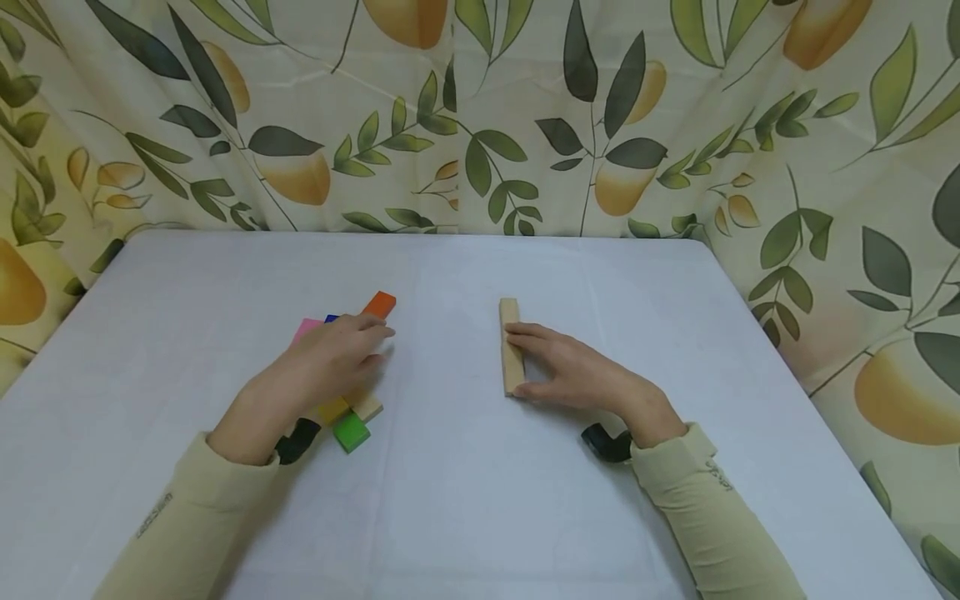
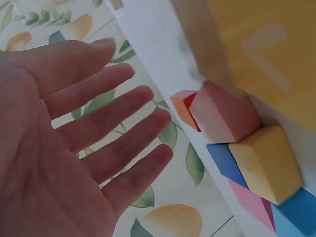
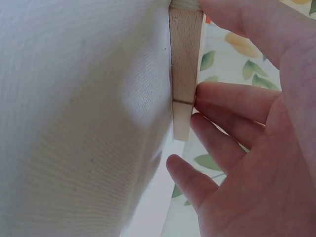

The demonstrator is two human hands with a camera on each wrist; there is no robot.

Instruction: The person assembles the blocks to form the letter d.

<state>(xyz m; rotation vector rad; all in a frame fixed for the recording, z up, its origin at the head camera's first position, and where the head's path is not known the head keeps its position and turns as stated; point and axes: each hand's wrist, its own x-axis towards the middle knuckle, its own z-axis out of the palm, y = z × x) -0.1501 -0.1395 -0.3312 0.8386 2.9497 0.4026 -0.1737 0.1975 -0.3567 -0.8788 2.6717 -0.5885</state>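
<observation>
In the head view my left hand [image 1: 326, 358] hovers over a cluster of coloured blocks, its fingers loosely spread and holding nothing. An orange block [image 1: 380, 304], a pink block [image 1: 306, 327], a green block [image 1: 352, 432] and a plain wood block [image 1: 368, 408] show around it; others are partly hidden. In the left wrist view a yellow block [image 2: 269, 165] and a blue block [image 2: 226, 163] lie beyond the fingers. To the right, two plain wooden blocks [image 3: 185, 54] lie end to end. My right hand [image 1: 573, 367] holds the nearer one, thumb at its near end and fingertips around the joint.
A white cloth covers the table [image 1: 450, 500]. Behind it hangs a curtain [image 1: 480, 117] printed with leaves and fruit. A black strap part [image 1: 606, 443] sits at the right wrist, and another [image 1: 298, 442] at the left.
</observation>
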